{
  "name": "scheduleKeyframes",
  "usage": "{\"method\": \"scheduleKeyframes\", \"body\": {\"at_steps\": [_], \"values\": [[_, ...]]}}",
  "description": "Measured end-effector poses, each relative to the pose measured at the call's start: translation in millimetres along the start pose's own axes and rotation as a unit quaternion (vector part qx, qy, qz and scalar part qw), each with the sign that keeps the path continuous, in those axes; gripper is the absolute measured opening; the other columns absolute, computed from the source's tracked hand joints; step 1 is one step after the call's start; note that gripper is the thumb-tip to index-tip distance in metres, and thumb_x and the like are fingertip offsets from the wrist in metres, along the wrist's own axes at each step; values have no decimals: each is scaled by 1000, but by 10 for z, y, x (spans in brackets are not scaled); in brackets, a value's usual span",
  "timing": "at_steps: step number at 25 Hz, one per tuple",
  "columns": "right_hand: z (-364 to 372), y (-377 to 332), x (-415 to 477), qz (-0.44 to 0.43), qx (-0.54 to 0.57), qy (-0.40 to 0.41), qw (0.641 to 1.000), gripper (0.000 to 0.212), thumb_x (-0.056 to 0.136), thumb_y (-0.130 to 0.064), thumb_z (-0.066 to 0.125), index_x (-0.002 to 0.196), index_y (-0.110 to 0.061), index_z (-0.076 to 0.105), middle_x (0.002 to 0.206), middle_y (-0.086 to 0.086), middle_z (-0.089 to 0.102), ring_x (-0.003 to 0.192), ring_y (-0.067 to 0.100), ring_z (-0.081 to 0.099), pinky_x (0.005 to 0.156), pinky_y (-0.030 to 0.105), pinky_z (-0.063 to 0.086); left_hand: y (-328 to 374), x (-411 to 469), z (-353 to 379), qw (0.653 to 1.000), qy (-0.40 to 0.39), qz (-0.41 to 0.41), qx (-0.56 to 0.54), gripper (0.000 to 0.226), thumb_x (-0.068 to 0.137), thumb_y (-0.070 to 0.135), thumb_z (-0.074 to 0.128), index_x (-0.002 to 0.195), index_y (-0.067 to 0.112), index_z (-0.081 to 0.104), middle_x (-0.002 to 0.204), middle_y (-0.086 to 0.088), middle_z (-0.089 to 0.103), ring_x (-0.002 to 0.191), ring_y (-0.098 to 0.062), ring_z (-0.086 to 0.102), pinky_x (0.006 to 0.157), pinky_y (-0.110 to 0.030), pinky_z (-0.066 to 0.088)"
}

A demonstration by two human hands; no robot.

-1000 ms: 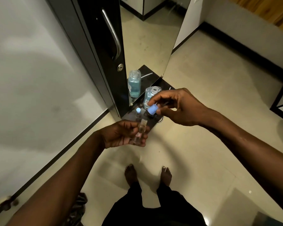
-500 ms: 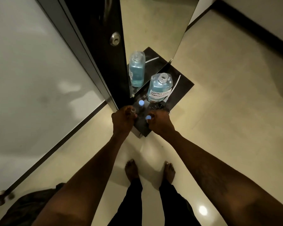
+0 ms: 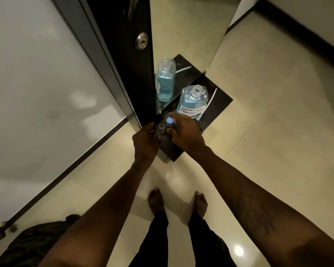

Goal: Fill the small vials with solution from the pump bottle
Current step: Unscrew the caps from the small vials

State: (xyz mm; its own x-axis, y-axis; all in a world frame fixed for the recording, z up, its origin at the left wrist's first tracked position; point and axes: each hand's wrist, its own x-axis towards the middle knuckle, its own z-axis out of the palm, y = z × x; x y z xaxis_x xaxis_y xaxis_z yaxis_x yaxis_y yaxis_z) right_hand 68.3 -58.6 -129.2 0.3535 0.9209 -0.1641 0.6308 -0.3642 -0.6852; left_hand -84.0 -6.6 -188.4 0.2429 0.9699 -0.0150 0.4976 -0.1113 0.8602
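Note:
The solution bottle [image 3: 193, 103] stands on a black shelf [image 3: 220, 102]. It is clear, holds blue liquid, has an open neck and a handwritten white label. My left hand [image 3: 145, 139] grips a small clear open vial [image 3: 161, 127] at the shelf's near end. My right hand [image 3: 183, 132] pinches a blue cap [image 3: 169, 120] between index finger and thumb, just right of the vial's mouth. A white tube [image 3: 212, 97] lies on the shelf beside the bottle. Whether another vial stands under my hands is hidden.
A mirror panel [image 3: 187, 35] behind the shelf reflects the bottle. A dark door with a round lock [image 3: 141, 41] stands to the left, next to a white wall. Glossy beige floor tiles [image 3: 268, 132] spread right. My bare feet [image 3: 156, 201] are below, and a dark bag [image 3: 37, 245] lies lower left.
Both hands dropped from chest height to the shelf, carrying the open vial and blue cap. Over the last half second my right hand moved slightly forward, closer to the vial.

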Motion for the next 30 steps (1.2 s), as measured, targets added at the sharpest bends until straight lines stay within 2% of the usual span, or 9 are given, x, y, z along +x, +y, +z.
{"method": "scheduleKeyframes", "body": {"at_steps": [3, 7, 12, 15, 17, 20, 24, 27, 30], "values": [[-28, -172, 194, 1, -52, -76, 996, 54, 88, -15, 74, 140, -17, 59, 135, 10, 63, 125, 27, 59, 105, 36, 50, 144, -128, -129, 1000, 16, 2, -24, 33, 79, -1, 84, 109, 7, 73, 99, 2, 75, 87, -19, 74, 78, -45, 64], [-137, -213, 212, 36, -102, -123, 986, 38, 88, -11, 72, 126, -9, 66, 120, 14, 67, 113, 30, 65, 97, 40, 55, 421, -302, -279, 996, 26, 77, -27, 40, 81, 1, 84, 118, 3, 71, 110, 3, 71, 100, -12, 69, 86, -27, 59], [-851, -423, -319, -17, -43, 36, 998, 24, 85, -14, 74, 108, -8, 76, 99, 6, 76, 88, 22, 70, 81, 27, 55, 896, -489, -324, 986, -32, 158, -42, 48, 87, 13, 83, 130, 10, 64, 125, -14, 72, 116, -28, 70, 100, -45, 56], [-1338, -678, -695, -4, -7, 96, 995, 10, 85, -26, 78, 91, -18, 79, 77, -7, 72, 67, 9, 63, 68, 16, 47, 1335, -579, -405, 973, -27, 228, -21, 39, 87, 24, 80, 118, 1, 72, 111, -15, 77, 104, -9, 70, 95, -21, 56], [-1618, -789, -826, 17, -11, 67, 998, 13, 84, -32, 80, 82, -19, 77, 67, -8, 70, 61, 8, 62, 62, 17, 47, 1565, -655, -469, 963, -19, 269, -15, 28, 87, 19, 82, 109, 3, 76, 100, -12, 79, 94, 6, 59, 88, -2, 47], [-1880, -863, -895, -32, -64, -37, 997, 22, 86, -39, 78, 79, -18, 78, 64, 0, 72, 62, 14, 69, 62, 31, 57, 1669, -652, -543, 954, -117, 276, -5, 23, 93, 25, 70, 109, 10, 76, 91, -3, 79, 79, 3, 64, 72, -20, 56], [-1960, -847, -961, -115, -78, -153, 978, 19, 83, -11, 78, 94, -27, 80, 86, -7, 78, 84, 9, 71, 77, 36, 60, 1589, -591, -685, 937, -272, 219, -2, 23, 93, 31, 68, 107, 16, 77, 82, 7, 74, 69, 2, 68, 66, -21, 54], [-1934, -829, -1020, -107, -52, -188, 975, 49, 84, -25, 82, 129, -36, 67, 116, -14, 74, 103, 2, 69, 86, 21, 57, 1506, -680, -739, 953, -254, 154, -54, 22, 91, 28, 78, 113, 25, 76, 91, 1, 80, 75, -14, 77, 69, -32, 63], [-1790, -836, -1021, -82, -81, -144, 983, 27, 92, -48, 71, 109, -28, 75, 87, -6, 79, 74, 4, 74, 74, 27, 61, 1418, -786, -719, 962, -197, 185, -41, 28, 89, 28, 79, 117, 27, 73, 96, 2, 80, 82, -9, 75, 77, -34, 62]]}}
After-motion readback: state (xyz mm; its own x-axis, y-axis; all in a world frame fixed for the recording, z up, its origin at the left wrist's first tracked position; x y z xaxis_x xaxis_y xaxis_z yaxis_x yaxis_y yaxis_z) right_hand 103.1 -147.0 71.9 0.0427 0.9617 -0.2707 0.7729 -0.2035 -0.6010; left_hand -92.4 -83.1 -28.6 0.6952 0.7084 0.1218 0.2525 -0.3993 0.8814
